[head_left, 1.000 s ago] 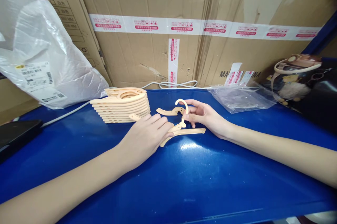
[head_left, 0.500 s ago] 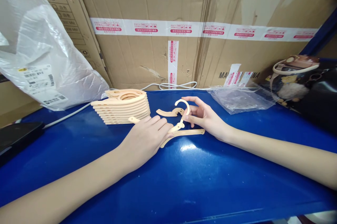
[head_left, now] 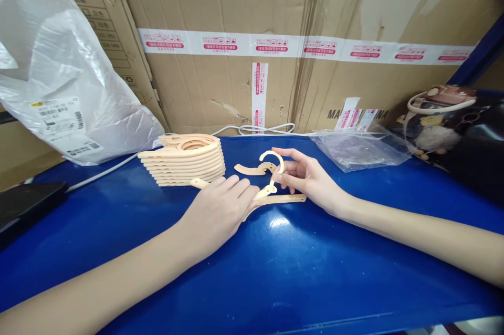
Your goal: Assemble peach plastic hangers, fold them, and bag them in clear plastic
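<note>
Cream hanger [head_left: 265, 192] half hidden, left hand [head_left: 222, 202] clenched round it, right hand [head_left: 311, 176] pinching hook [head_left: 281, 163]; tape [head_left: 348, 113] splits "MA…NA" on carton [head_left: 220, 85].

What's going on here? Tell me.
A person's left hand grips a pale bar; the right hand holds the hook at its end. Whether they are locked together is unclear. A far piece lies behind the hook, a near piece in front of the bar. Left of these, a stack stands on the table.

One hook [head_left: 272, 153], at least three hanger arms [head_left: 287, 199], one stack [head_left: 185, 166], two bags [head_left: 82, 77] show.
</note>
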The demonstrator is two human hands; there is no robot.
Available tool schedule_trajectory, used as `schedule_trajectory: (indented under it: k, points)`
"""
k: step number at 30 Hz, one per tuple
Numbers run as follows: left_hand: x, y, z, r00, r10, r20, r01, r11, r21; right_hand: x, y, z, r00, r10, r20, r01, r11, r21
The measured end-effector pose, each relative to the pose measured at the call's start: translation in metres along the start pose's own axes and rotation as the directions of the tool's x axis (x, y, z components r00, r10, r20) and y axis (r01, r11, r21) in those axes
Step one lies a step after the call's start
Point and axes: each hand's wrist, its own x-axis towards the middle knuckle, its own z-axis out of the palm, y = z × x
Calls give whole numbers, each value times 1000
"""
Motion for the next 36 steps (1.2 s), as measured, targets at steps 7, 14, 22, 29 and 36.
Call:
schedule_trajectory:
  k: [7,14,22,29,36]
  points:
    - [1,2,-2,999,-32,36,34,996,-79,-2,0,3,997,-77,23,78,997,-12]
    - [3,4,-20,928,-268,259,367,771,-521,-8,-1,6,986,-155,54,161,977,-139]
    - [12,-8,-19,753,-354,555,630,143,-763,-9,1,-2,874,-303,380,486,535,-691]
    - [18,-5,-30,592,-279,756,719,-241,-652,-9,2,-2,804,-280,524,594,404,-695]
    - [16,-7,-30,605,-282,744,671,-322,-668,-12,6,-8,883,-332,333,470,630,-619]
